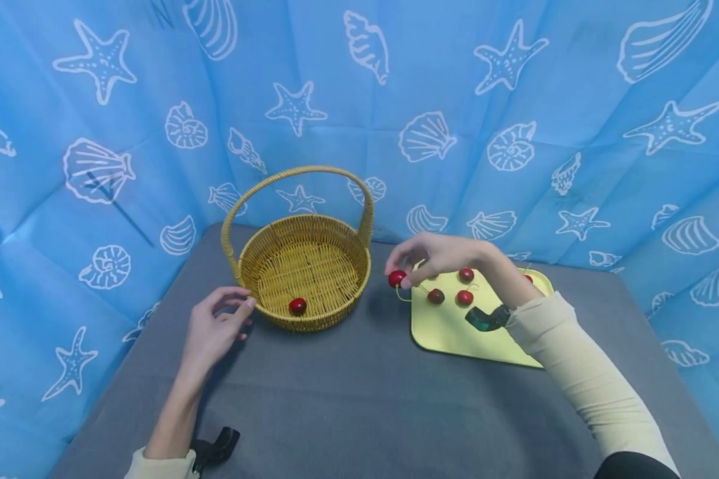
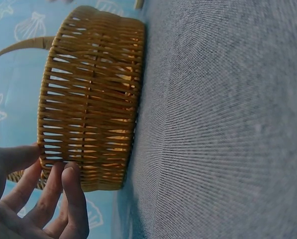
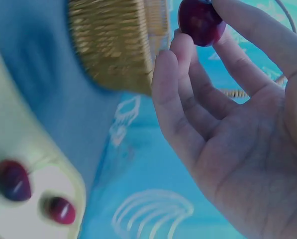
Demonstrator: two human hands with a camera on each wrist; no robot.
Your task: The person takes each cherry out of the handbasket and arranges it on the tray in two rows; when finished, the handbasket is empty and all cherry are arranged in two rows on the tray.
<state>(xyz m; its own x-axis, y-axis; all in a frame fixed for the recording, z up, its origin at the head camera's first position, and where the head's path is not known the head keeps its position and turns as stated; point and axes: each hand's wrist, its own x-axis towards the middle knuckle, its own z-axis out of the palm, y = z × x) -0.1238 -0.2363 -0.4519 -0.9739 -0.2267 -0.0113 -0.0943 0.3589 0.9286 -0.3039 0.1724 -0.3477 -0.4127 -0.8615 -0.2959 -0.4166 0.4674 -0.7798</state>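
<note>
A yellow wicker basket (image 1: 305, 263) with a tall hoop handle stands left of the middle, and one red cherry (image 1: 297, 306) lies inside near its front wall. My left hand (image 1: 212, 329) pinches the basket's rim at the front left; in the left wrist view the thumb is on the rim and other fingers lie against the woven side (image 2: 91, 99). Between thumb and fingertips, my right hand (image 1: 440, 256) holds another cherry (image 1: 397, 279) by its body, its stem hanging down. That cherry (image 3: 200, 22) is raised beside the tray's left edge, with the basket beyond.
A pale yellow tray (image 1: 455, 336) sits on the right, under the right forearm, with several cherries (image 1: 465, 297) on it, some partly hidden by the hand and arm. Grey cloth (image 1: 347, 392) covers the table. A blue shell-patterned curtain (image 1: 359, 100) hangs behind and at both sides.
</note>
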